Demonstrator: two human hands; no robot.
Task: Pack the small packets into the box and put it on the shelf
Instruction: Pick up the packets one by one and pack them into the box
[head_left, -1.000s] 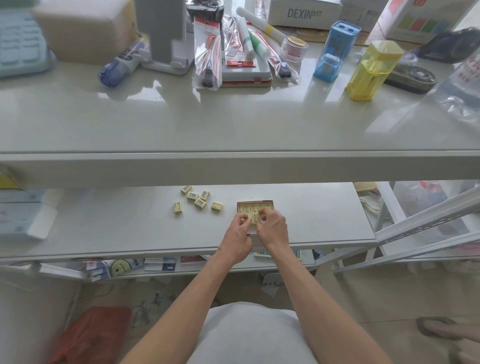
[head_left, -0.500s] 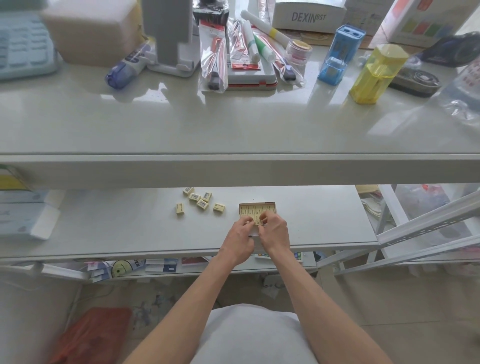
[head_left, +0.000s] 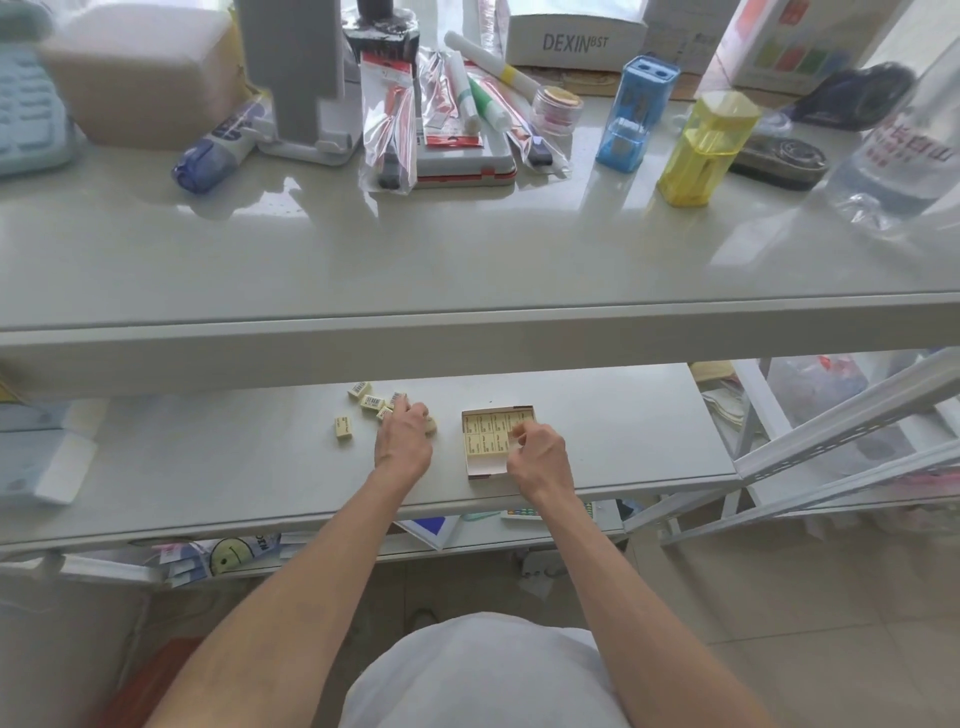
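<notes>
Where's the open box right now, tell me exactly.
In the head view the box lies on the lower shelf, just right of centre, under the right hand, with the loose packets to its left.

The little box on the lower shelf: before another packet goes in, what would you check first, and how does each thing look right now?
1. Box open and flat on the lower shelf: ok.
2. Room left in the box: ok, the near strip looks bare, though the right hand hides one corner.
3. Loose packets within reach: ok, the left hand is on the cluster.
4. Left hand has a packet gripped: cannot tell, its fingers hide this.
5. Right hand steadying the box: ok, it rests at the box's right side.
6. Stray packet accounted for: ok, it lies apart, to the left.
</notes>
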